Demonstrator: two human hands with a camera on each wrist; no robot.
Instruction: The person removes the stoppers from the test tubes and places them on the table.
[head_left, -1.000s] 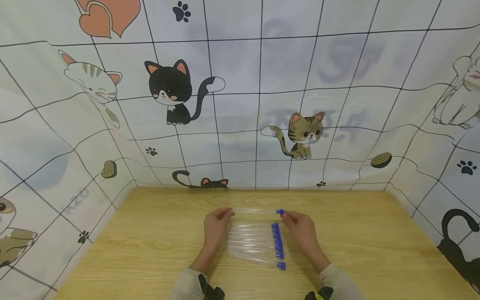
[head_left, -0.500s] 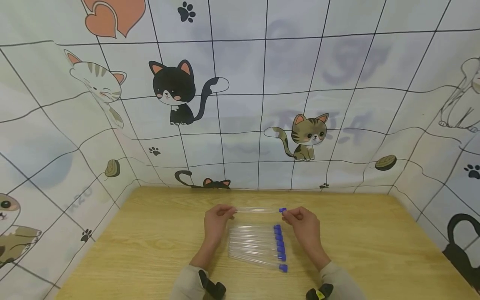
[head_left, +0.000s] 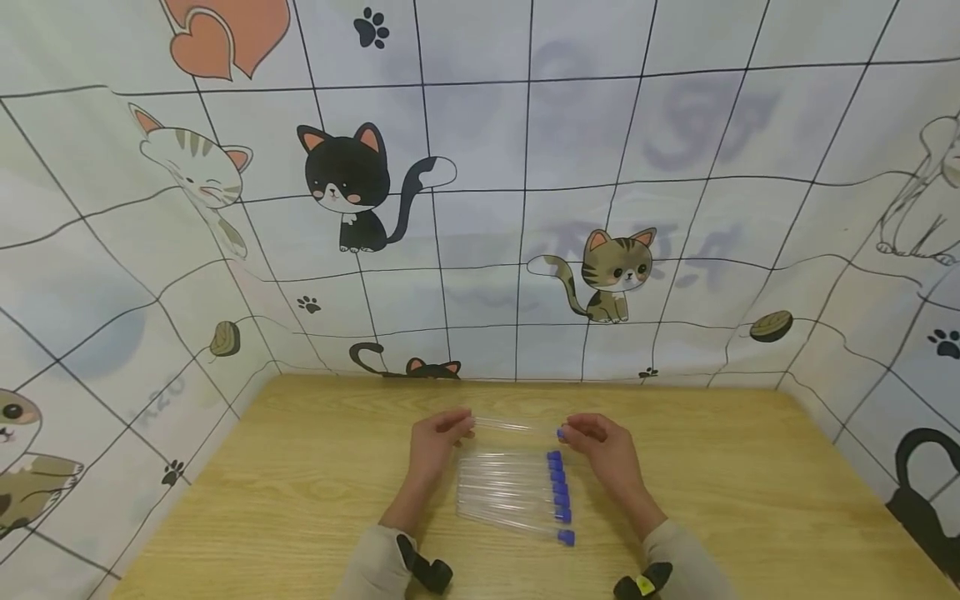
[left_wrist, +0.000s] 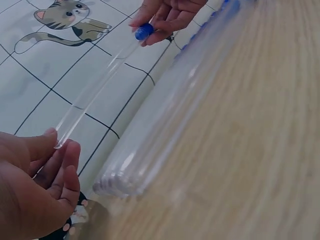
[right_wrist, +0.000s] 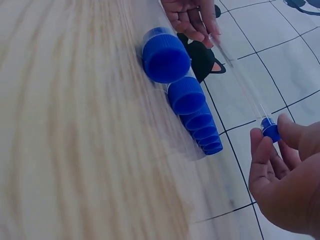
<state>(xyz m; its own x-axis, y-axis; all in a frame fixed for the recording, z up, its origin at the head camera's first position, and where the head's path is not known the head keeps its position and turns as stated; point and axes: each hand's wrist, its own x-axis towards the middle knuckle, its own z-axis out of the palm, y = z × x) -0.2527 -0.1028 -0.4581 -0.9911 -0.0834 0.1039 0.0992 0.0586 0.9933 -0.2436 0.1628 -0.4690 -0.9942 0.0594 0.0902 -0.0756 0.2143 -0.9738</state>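
Note:
My left hand (head_left: 433,446) pinches the far-left end of a clear plastic test tube (left_wrist: 95,97) between thumb and fingers. At the tube's other end, my right hand (head_left: 606,450) pinches a small blue cap (right_wrist: 270,130) between thumb and fingertips. In the left wrist view the tube slants from one hand to the other, its upper end right at the cap. Nearer me on the table, several more capped clear tubes (head_left: 506,479) lie side by side, their blue caps (head_left: 558,487) all on the right. The nearest one lies slightly askew.
The wood-grain table (head_left: 712,492) spreads out under both hands. Behind it and along both sides hangs a white cloth (head_left: 480,225) with grid lines and cartoon cats. A dark strap with a camera (head_left: 431,575) sits on each wrist.
My right hand has turned a little, and the cap end of the held tube has dipped slightly towards me. The left hand keeps its pinch; the row of tubes lies as before.

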